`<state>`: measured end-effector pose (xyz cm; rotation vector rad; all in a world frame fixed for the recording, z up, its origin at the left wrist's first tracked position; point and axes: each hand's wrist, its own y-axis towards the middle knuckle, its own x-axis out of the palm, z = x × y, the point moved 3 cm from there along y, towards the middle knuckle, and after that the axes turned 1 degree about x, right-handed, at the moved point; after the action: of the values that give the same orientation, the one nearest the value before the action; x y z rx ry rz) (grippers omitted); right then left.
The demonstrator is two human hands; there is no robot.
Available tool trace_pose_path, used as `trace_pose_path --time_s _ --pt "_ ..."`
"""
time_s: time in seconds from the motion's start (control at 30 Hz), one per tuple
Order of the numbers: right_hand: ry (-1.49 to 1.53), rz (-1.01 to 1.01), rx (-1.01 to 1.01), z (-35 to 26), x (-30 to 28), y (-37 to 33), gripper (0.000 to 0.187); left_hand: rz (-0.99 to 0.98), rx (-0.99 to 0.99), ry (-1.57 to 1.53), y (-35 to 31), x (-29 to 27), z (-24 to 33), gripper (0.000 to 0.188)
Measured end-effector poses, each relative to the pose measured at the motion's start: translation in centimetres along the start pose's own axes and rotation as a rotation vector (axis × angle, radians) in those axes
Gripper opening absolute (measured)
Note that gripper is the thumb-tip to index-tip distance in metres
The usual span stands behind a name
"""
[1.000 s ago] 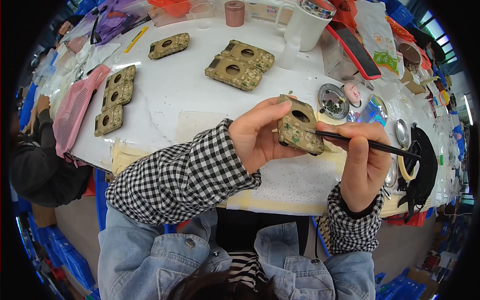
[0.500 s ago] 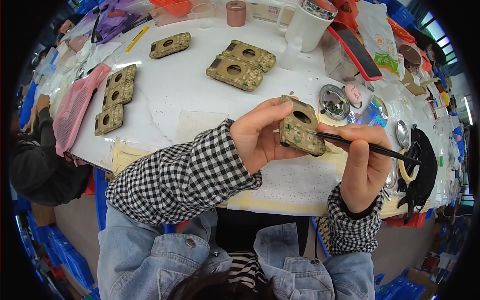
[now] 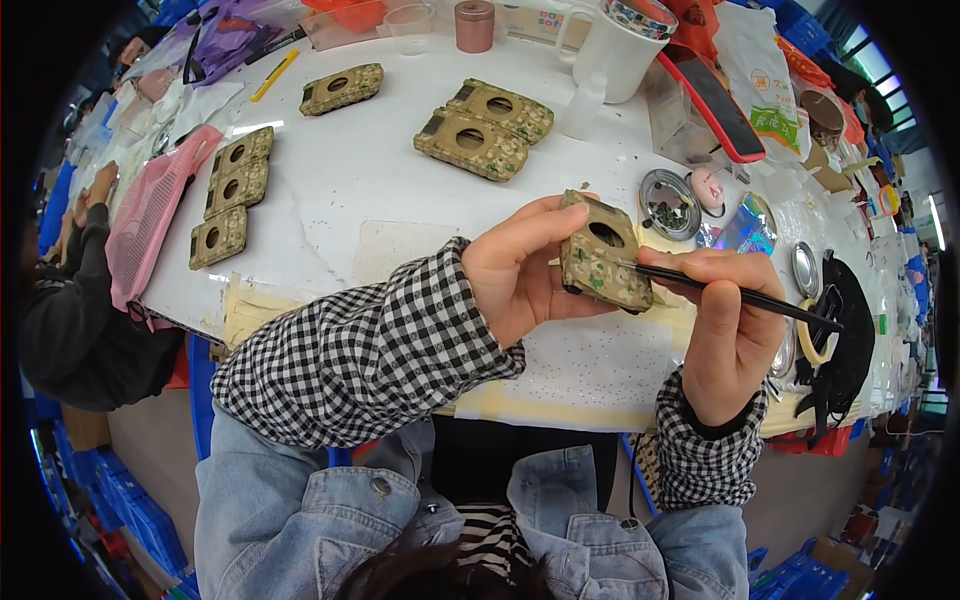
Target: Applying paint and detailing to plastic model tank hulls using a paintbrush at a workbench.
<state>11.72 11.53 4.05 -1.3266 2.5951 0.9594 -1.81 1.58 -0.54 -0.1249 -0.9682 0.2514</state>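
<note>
My left hand (image 3: pixel 512 268) is closed around the edges of a camouflage-painted model tank hull (image 3: pixel 600 270), held tilted above the table with its round opening facing up. A pair of slim black tweezers (image 3: pixel 775 303) is pinched in my right hand (image 3: pixel 732 325). Their tip meets the hull's top beside the round opening; anything at the tip is too small to make out. Similar camouflage hulls lie in groups: a pair (image 3: pixel 480 145) beyond my hands, a single hull (image 3: pixel 341 89) farther back, and several (image 3: pixel 230 180) at the left.
Tiny dark specks dot a white sheet (image 3: pixel 590 375) below my hands. A round dish (image 3: pixel 669 205) with small dark green bits sits at the right, near a phone (image 3: pixel 712 108) and a white mug (image 3: pixel 620 55). A pink mesh basket (image 3: pixel 160 215) and another person's arm (image 3: pixel 85 280) are at left.
My hands, the hull and the tweezers have barely moved. At the far left, the other person's hand has shifted up and to the right.
</note>
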Motion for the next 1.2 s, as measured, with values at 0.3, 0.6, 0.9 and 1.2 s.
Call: trace_pose_path --time_s 0.3,0.6,0.9,1.2 --pt "0.049 0.012 -0.054 -0.26 0.39 0.16 0.024 0.006 0.001 0.019 -0.04 0.08 0.04 0.042" --pt "0.054 0.022 -0.080 -0.32 0.48 0.14 0.024 0.007 -0.007 0.004 -0.06 0.01 0.04 0.042" --pt "0.051 0.013 -0.069 -0.20 0.38 0.13 0.026 0.003 -0.009 0.009 -0.09 0.05 0.05 0.042" --pt "0.040 0.015 -0.062 -0.22 0.34 0.10 0.027 -0.016 -0.003 0.029 -0.08 0.03 0.09 0.042"
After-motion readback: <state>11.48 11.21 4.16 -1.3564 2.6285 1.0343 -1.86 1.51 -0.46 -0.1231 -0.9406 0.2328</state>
